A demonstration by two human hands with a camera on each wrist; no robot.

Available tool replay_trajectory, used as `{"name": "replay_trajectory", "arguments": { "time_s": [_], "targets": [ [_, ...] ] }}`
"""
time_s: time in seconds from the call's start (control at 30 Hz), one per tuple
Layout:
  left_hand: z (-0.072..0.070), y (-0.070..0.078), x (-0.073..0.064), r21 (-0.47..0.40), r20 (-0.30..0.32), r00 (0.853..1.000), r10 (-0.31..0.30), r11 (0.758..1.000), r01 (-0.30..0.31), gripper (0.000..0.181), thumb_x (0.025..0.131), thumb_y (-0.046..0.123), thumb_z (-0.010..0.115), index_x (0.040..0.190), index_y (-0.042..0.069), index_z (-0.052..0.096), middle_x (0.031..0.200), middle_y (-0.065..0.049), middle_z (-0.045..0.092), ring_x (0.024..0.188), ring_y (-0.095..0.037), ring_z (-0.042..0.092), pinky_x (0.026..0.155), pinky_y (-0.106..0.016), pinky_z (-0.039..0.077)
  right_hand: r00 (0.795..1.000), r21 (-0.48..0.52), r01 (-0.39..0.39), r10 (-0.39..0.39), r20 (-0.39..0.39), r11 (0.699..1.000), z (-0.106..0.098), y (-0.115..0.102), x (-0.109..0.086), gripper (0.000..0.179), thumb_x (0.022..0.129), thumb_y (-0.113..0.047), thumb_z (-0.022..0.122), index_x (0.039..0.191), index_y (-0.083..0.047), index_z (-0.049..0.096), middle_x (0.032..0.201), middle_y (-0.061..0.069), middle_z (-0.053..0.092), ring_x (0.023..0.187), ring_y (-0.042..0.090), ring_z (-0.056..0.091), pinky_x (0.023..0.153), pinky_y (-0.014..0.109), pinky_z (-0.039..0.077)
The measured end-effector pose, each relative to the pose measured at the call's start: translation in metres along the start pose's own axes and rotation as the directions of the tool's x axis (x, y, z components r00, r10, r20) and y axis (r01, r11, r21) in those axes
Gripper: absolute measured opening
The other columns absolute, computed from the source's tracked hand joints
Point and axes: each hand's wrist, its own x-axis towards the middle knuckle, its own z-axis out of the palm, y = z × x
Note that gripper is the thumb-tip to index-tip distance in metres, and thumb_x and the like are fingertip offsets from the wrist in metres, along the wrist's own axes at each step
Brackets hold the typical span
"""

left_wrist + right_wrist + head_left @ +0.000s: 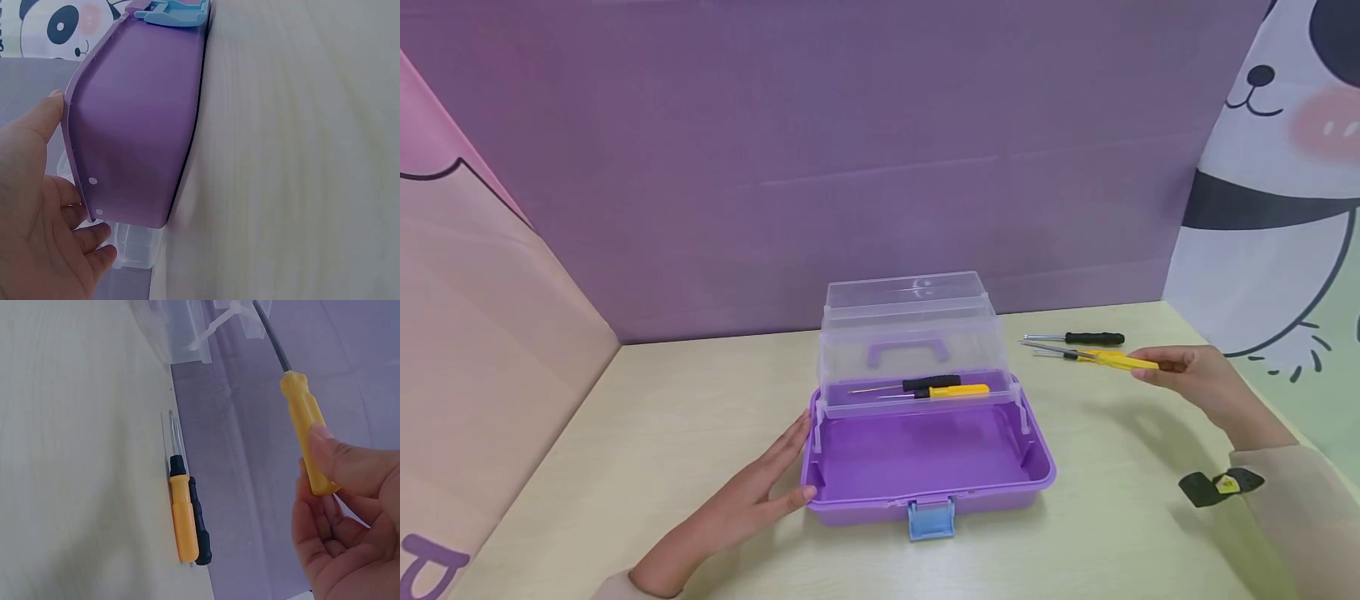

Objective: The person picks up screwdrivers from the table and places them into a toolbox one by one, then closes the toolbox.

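Observation:
A purple toolbox (925,454) stands open on the table, its clear lid (902,325) raised at the back. In its translucent upper tray lie a black-handled screwdriver (942,382) and a yellow-handled one with a black collar (961,391). My left hand (752,492) rests against the box's left side, thumb near the front corner and fingers extended. To the right of the box, my right hand (1198,379) pinches a yellow screwdriver (305,415) by the handle end, shaft pointing left. Below it on the table lie another yellow screwdriver (184,519) and a black one (202,534).
A light blue latch (931,518) hangs at the toolbox's front. Purple cloth (775,167) closes off the table's back edge, with a panda-printed panel (1262,250) at the right. A dark strap (1221,485) shows at the right sleeve.

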Motion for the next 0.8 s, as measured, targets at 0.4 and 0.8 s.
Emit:
{"name": "replay_trajectory", "arguments": {
  "time_s": [0.4,0.8],
  "targets": [
    [0.0,0.0,-0.002,-0.02,0.002,1.0,-0.019,1.0,0.019,0.075,0.095,0.032,0.056,0.153,0.021,0.008,0.159,0.004,0.003,0.142,-0.033,0.014,0.106,-0.061,0.026,1.0,-0.015,0.012,-0.012,0.025,1.0,0.005,-0.014,-0.001,0.046,0.086,-0.021,0.07,0.117,0.011,0.059,0.089,-0.021,0.064,0.076,-0.002,0.057,0.069,0.014,0.05],
    [-0.001,0.001,0.0,-0.012,0.007,1.0,-0.01,1.0,0.01,0.075,0.095,0.03,0.055,0.153,0.02,0.008,0.159,0.001,0.003,0.142,-0.034,0.013,0.106,-0.06,0.024,0.999,-0.044,-0.008,0.01,0.033,0.999,0.007,-0.022,0.001,0.049,0.086,-0.023,0.07,0.121,0.01,0.057,0.09,-0.02,0.063,0.077,-0.002,0.056,0.069,0.015,0.05]
  ]
}}
